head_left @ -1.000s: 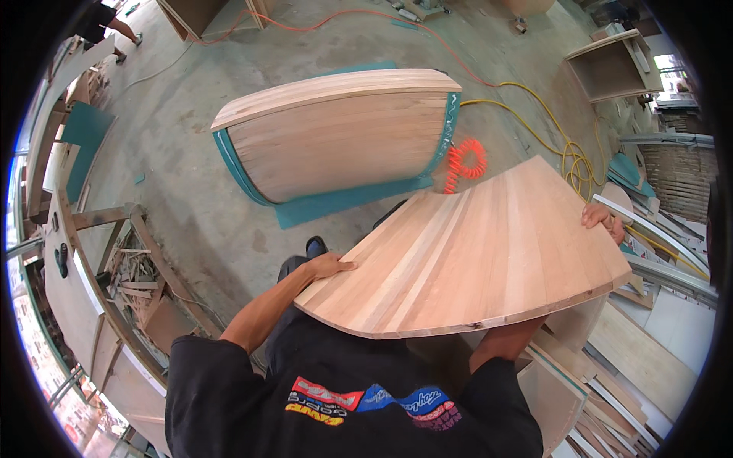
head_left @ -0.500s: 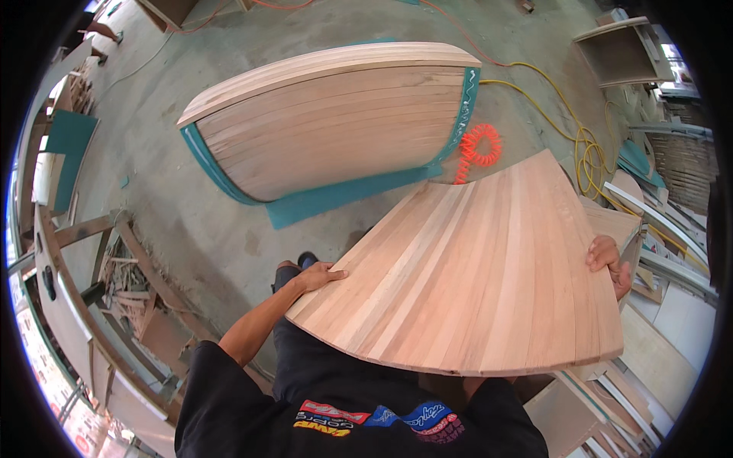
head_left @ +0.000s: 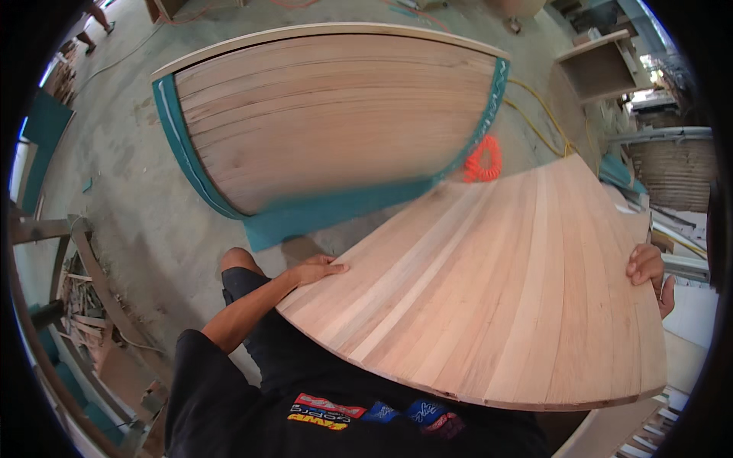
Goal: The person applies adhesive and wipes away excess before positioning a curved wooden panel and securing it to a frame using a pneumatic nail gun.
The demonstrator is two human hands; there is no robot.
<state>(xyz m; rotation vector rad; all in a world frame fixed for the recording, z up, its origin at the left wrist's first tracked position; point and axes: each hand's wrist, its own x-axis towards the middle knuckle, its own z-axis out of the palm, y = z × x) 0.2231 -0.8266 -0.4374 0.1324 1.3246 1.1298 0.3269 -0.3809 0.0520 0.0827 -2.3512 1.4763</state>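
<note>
A fan-shaped wooden panel (head_left: pixel 489 305), made of pale glued strips, is held in front of my body. My left hand (head_left: pixel 314 270) grips its left edge, thumb on the upper face and the other fingers partly hidden beneath. On the opposite edge, my right hand (head_left: pixel 649 276) has its fingers curled over the panel's rim. Beyond the panel stands a large curved wooden piece (head_left: pixel 336 114), its slatted face toward me. Teal strips (head_left: pixel 169 122) with a white squiggle of what looks like glue run along its two curved sides, and a teal sheet (head_left: pixel 321 217) extends along its lower edge.
An orange coiled hose (head_left: pixel 483 159) lies beside the curved piece, with a yellow hose (head_left: pixel 546 122) behind it. A wooden frame (head_left: pixel 114 282) with scraps stands at left. An open box (head_left: pixel 599 69) sits at far right. Another person's legs (head_left: pixel 98 27) show at far left.
The curved piece appears nearer and larger in view. The panel and my right hand have shifted right and slightly down in the picture. Both hands keep their grip, and my left knee now shows.
</note>
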